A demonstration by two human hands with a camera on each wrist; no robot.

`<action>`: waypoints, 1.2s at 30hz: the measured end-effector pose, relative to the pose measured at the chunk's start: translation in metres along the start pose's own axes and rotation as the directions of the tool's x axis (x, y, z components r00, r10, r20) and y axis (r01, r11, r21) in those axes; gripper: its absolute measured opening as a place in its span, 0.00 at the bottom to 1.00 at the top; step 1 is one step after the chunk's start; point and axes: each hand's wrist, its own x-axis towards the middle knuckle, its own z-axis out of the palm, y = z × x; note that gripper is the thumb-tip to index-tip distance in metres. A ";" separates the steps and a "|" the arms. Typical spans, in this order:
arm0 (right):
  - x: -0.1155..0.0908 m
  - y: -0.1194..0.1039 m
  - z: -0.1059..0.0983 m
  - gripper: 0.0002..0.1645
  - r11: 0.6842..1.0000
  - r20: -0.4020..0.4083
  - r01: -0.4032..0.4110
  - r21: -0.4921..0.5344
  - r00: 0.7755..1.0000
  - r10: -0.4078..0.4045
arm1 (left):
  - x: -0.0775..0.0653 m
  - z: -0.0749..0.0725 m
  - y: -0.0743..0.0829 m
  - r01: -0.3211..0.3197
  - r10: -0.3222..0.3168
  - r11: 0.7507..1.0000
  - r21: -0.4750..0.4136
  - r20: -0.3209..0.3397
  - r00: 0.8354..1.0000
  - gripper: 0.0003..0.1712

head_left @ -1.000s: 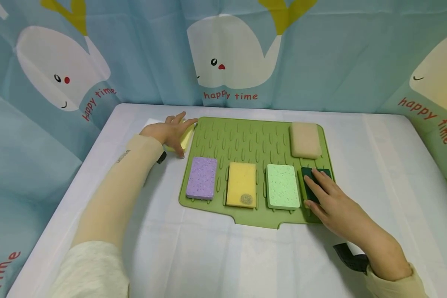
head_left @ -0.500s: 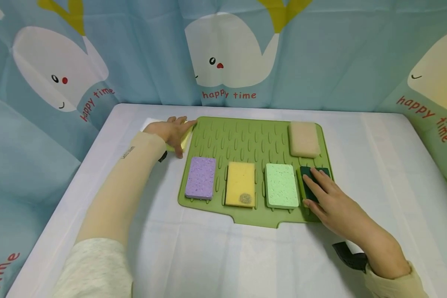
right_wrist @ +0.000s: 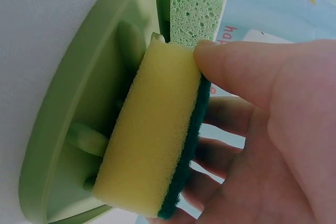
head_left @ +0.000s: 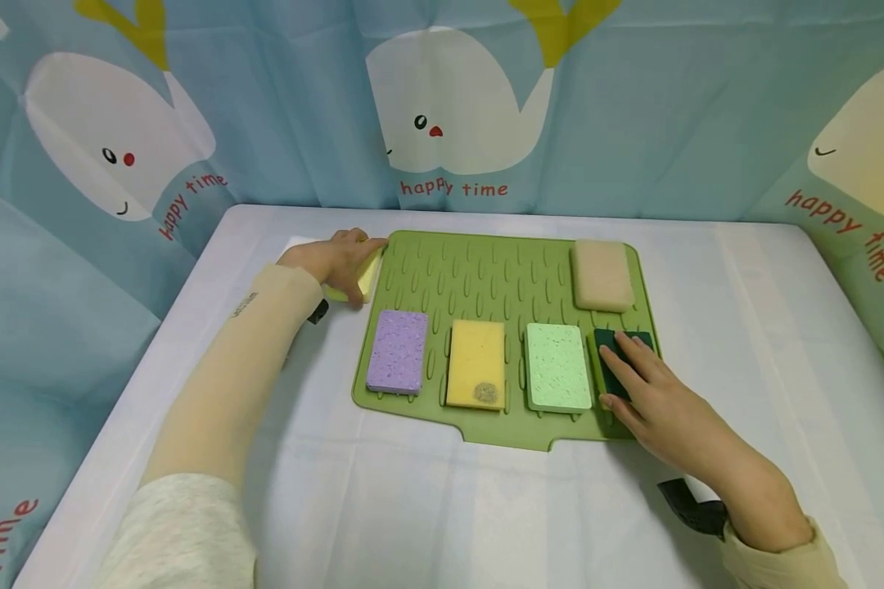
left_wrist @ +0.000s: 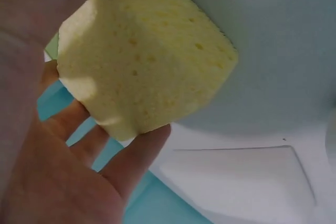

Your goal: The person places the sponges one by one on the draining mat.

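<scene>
At the mat's left edge, my left hand (head_left: 336, 260) holds a pale yellow sponge (head_left: 368, 276). In the left wrist view, thumb and fingers lie at opposite edges of this porous sponge (left_wrist: 147, 66). My right hand (head_left: 659, 409) rests with extended fingers on a scouring sponge (head_left: 619, 372) at the mat's right front. Its dark green scrub side faces up over a yellow foam body (right_wrist: 149, 129), and the thumb touches its upper edge in the right wrist view. The green mat (head_left: 457, 270) also bears a purple sponge (head_left: 398, 352), a yellow sponge (head_left: 476, 360) and a light green sponge (head_left: 558, 368).
A beige sponge (head_left: 602, 276) lies at the mat's back right corner. A flat white piece (left_wrist: 247, 182) lies by the left hand. White cloth (head_left: 412, 507) covers the table, and a blue whale-print curtain (head_left: 295, 106) hangs along its back and sides.
The left hand's spread fingers have drawn closer together around the pale yellow sponge. The right hand stays on the scouring sponge, and the other sponges have not moved.
</scene>
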 end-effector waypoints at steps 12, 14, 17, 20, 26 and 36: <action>-0.001 0.001 0.000 0.40 1.000 -0.020 0.009 -0.005 1.000 -0.009 | 0.003 0.001 -0.003 -0.076 0.075 0.997 -0.002 -0.097 0.992 0.62; -0.001 0.001 0.001 0.40 1.000 -0.021 0.011 -0.004 1.000 -0.011 | 0.002 0.001 -0.004 -0.076 0.075 0.997 -0.006 -0.106 0.992 0.62; -0.001 0.001 0.001 0.40 1.000 -0.024 0.012 -0.005 1.000 -0.012 | -0.001 0.000 -0.006 -0.078 0.075 0.997 -0.022 -0.121 0.990 0.62; -0.001 0.000 0.000 0.40 1.000 -0.025 0.010 -0.004 1.000 -0.010 | -0.004 -0.003 -0.008 -0.082 0.075 0.995 -0.050 -0.136 0.988 0.61; 0.000 -0.001 0.000 0.40 1.000 -0.034 0.011 -0.002 0.999 -0.011 | -0.008 -0.009 -0.011 -0.119 0.097 0.986 -0.116 -0.179 0.979 0.59; 0.001 -0.003 0.000 0.40 1.000 -0.032 0.011 -0.016 0.999 -0.011 | -0.010 -0.010 0.001 -0.209 0.173 0.967 -0.143 -0.234 0.957 0.59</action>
